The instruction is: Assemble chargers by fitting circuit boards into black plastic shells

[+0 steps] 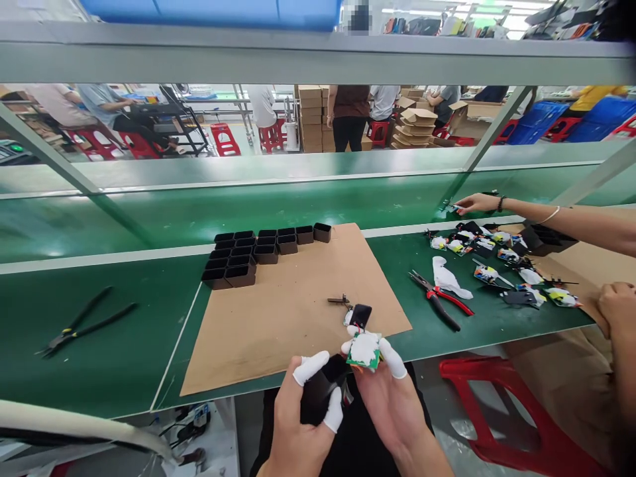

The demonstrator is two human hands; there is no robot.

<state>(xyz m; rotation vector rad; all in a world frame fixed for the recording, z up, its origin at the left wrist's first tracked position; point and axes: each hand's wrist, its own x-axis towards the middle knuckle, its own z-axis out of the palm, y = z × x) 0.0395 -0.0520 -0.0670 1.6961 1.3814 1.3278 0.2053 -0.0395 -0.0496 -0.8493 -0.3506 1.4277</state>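
Observation:
My left hand point(303, 417), with white finger cots on the thumb and a finger, grips a small black plastic box point(318, 394) whose open side shows as a dark hollow. Close beside it, my right hand point(392, 404) pinches a green circuit board point(364, 351) covered with white putty-like material. Wires run from this board to a black part point(361, 316) and a small dark plug piece just beyond it. White cots cover the right thumb and fingertips too. Both hands are above my lap at the table's front edge.
Black open boxes point(241, 271) stand in rows on brown cardboard point(298, 318). Black-handled pliers point(84, 321) lie left; red-handled pliers point(440, 298) and a white scrap point(450, 277) lie right. Several wired boards point(489, 273) are piled there. A co-worker's hand point(479, 204) reaches over the green conveyor point(278, 205).

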